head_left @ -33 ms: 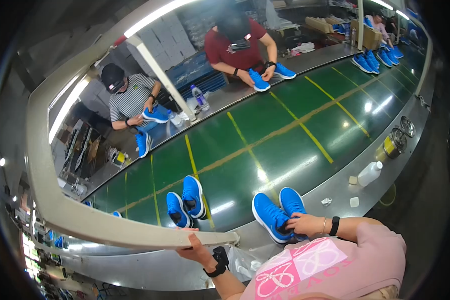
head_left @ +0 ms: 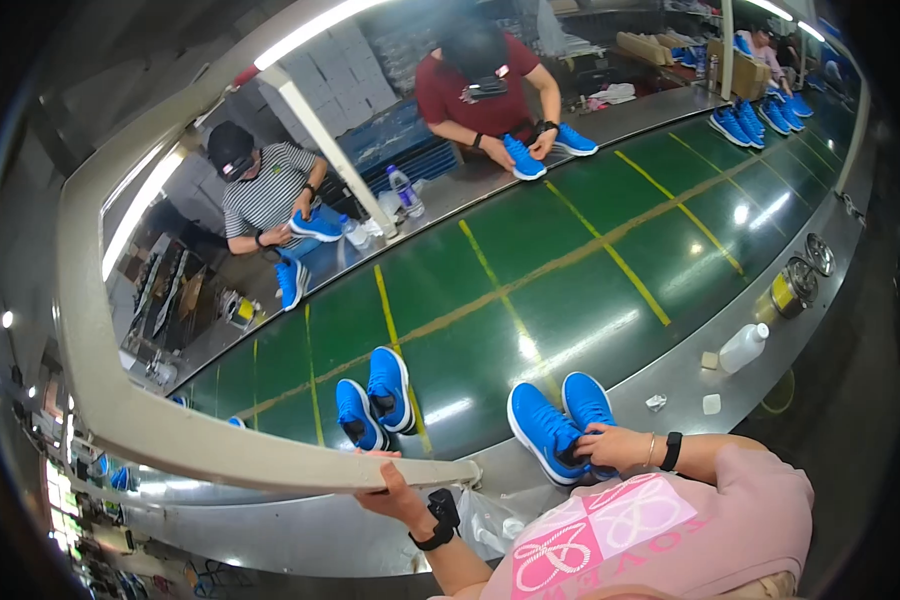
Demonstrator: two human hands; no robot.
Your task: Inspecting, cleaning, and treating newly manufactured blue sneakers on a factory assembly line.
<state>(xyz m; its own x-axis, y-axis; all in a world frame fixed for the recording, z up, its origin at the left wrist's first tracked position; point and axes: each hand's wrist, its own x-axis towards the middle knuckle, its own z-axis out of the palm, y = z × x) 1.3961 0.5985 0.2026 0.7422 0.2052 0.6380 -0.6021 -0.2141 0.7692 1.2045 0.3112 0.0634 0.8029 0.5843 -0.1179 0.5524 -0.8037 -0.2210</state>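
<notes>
A pair of blue sneakers [head_left: 546, 430] with white soles stands at the near edge of the green conveyor belt, toes pointing away from me. My right hand [head_left: 613, 447] is closed at their heel ends, its fingertips at the collars and partly hidden in the openings. To the left, my left hand [head_left: 396, 494] is wrapped round a beige metal bar [head_left: 300, 470] that curves along the left side. Beyond that bar, a second pair of blue sneakers [head_left: 375, 402] rests on the belt, near a yellow cross line.
A white bottle [head_left: 743, 348], a small pale block [head_left: 711, 404] and an open metal can [head_left: 793, 287] stand on the right ledge. Across the green belt [head_left: 470, 340], two people handle blue shoes. More blue sneakers [head_left: 737, 124] sit far right. Clear plastic [head_left: 485, 525] lies by my left wrist.
The whole view has shifted very slightly. Both of my hands keep their places on the bar and the sneakers.
</notes>
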